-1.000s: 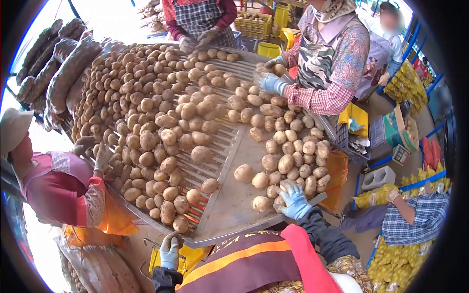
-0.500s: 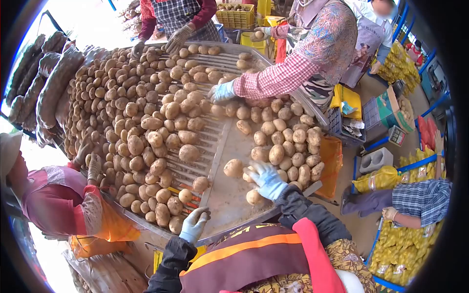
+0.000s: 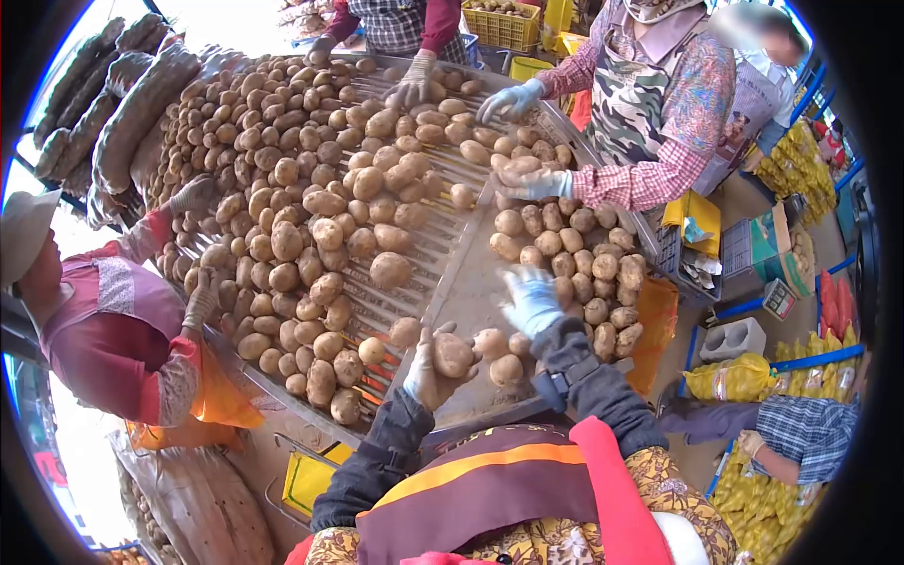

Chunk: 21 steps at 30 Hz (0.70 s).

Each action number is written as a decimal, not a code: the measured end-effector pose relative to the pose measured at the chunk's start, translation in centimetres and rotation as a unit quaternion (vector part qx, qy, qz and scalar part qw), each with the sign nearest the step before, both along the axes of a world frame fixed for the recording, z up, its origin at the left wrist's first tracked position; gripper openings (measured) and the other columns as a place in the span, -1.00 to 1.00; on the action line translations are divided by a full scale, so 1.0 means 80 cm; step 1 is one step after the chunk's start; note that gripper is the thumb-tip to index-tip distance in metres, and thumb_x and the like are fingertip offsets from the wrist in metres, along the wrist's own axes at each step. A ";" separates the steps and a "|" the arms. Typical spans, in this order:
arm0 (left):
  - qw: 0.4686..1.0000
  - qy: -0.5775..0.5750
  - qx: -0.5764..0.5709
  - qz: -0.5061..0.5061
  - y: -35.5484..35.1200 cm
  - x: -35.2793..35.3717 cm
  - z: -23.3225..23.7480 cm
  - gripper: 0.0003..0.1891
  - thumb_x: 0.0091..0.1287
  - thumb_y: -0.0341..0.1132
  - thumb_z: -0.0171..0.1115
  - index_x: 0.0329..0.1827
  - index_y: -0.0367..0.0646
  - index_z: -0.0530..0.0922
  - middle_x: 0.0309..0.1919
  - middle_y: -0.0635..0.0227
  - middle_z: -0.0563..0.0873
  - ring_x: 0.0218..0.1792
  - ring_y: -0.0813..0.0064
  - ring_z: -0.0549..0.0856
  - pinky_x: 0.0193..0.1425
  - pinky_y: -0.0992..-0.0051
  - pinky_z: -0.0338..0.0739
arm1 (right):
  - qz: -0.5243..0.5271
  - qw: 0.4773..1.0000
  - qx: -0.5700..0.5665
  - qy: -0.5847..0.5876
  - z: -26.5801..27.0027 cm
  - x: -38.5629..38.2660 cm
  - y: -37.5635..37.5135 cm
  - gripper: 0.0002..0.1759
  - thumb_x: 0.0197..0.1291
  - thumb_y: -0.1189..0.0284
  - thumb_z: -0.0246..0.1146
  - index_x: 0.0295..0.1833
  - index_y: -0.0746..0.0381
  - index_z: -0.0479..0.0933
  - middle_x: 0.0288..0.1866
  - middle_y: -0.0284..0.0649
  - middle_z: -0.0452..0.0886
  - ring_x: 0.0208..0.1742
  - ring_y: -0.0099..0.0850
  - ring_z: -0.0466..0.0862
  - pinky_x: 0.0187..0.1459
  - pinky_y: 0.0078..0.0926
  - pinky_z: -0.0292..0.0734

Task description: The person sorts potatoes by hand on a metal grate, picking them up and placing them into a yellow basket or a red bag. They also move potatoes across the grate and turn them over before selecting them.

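Note:
My left hand [image 3: 423, 375], in a pale glove, is closed around a large potato [image 3: 454, 357] over the front of the metal sorting table [image 3: 461, 282]. Just right of it, two loose potatoes [image 3: 506, 370] lie on the smooth plate. My right hand [image 3: 530, 301], in a light blue glove, is stretched out with its fingers apart and somewhat blurred, holding nothing. It hovers at the left side of a pile of potatoes [image 3: 595, 282]. Left of the plate, a slatted section [image 3: 377, 292] carries a big heap of potatoes [image 3: 282, 207].
Co-workers' gloved hands reach in at the far side [image 3: 414, 80], at the right [image 3: 532, 179] and at the left [image 3: 202, 297]. An orange mesh bag [image 3: 654, 330] hangs at the table's right edge. Filled sacks [image 3: 141, 113] are stacked at the back left.
My left hand has moved right and up and closed on a large potato. My right hand has moved slightly up and right. The co-worker at right now has both hands over the table.

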State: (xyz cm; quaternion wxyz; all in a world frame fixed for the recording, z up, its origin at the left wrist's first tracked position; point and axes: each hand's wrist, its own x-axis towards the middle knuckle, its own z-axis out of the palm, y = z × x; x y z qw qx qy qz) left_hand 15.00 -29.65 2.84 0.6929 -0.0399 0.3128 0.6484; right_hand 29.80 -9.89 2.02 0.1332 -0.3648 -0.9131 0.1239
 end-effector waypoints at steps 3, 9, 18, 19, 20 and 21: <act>1.000 -0.016 -0.011 0.013 0.008 0.009 0.024 -0.38 0.38 0.23 0.14 0.31 0.04 0.30 0.13 0.10 0.61 0.12 0.05 0.65 0.17 -0.07 0.56 | 0.003 0.980 0.050 -0.190 -0.023 0.088 0.025 -0.24 0.09 0.07 0.35 0.40 0.06 0.35 0.43 -0.22 0.32 0.46 -0.18 0.25 0.39 0.01 0.19; 0.999 -0.039 0.005 0.021 0.018 0.023 0.011 -0.50 0.39 0.16 0.17 0.18 0.00 0.42 0.08 0.14 0.64 0.13 0.06 0.63 0.28 -0.19 0.45 | 0.021 0.974 -0.006 -0.224 -0.022 0.091 0.050 -0.34 0.07 0.16 0.36 0.29 0.12 0.42 0.28 -0.11 0.44 0.34 -0.09 0.38 0.33 -0.15 0.34; 0.996 0.010 0.000 -0.085 0.012 0.026 -0.005 -0.36 0.43 0.21 0.03 0.45 0.08 0.26 0.15 0.20 0.63 0.16 0.10 0.63 0.18 -0.08 0.51 | -0.119 0.684 -0.621 0.364 -0.059 0.065 0.036 -0.43 0.47 -0.08 -0.05 0.23 0.14 0.50 0.16 -0.28 0.61 0.04 -0.37 0.62 0.06 -0.39 0.56; 0.993 0.048 -0.010 -0.104 0.016 0.030 0.014 -0.28 0.44 0.23 0.01 0.56 0.13 0.11 0.22 0.23 0.58 0.19 0.11 0.61 0.17 -0.07 0.52 | -0.127 0.597 -0.688 0.394 -0.002 0.054 0.001 -0.39 0.47 -0.12 -0.09 0.27 0.13 0.47 0.14 -0.29 0.62 0.00 -0.42 0.66 -0.13 -0.41 0.64; 0.994 0.046 -0.010 -0.102 0.018 0.036 0.027 -0.28 0.44 0.23 0.01 0.56 0.13 0.11 0.22 0.23 0.58 0.19 0.11 0.61 0.17 -0.07 0.52 | -0.150 0.532 -0.739 0.384 0.022 0.045 -0.018 -0.37 0.46 -0.15 -0.11 0.30 0.08 0.46 0.07 -0.31 0.65 -0.01 -0.47 0.66 -0.27 -0.47 0.63; 0.994 0.046 0.020 -0.100 0.020 0.041 0.037 -0.28 0.44 0.21 0.04 0.56 0.16 0.09 0.24 0.19 0.53 0.14 0.13 0.63 0.12 0.01 0.57 | -0.158 0.477 -0.760 0.413 0.029 0.032 -0.032 -0.37 0.44 -0.17 -0.09 0.29 0.08 0.47 0.02 -0.32 0.66 -0.05 -0.48 0.66 -0.28 -0.51 0.61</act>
